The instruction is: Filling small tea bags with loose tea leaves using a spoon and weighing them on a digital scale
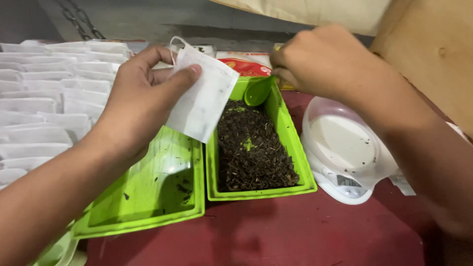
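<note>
Pinching a thin white paper sachet (202, 96), the left hand (140, 98) tilts it; the right hand (320, 61) grips a small green plastic scoop (258, 91) over the green tray's (295, 148) far edge, so dark loose tea (253, 148) could spill.

Bare red tabletop (276, 231) before trays (256, 192).

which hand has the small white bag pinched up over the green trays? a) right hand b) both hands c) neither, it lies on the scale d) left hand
d: the left hand pinches the white bag between thumb and fingers, while the right hand holds a green scoop over the tray of dried leaves.
</note>
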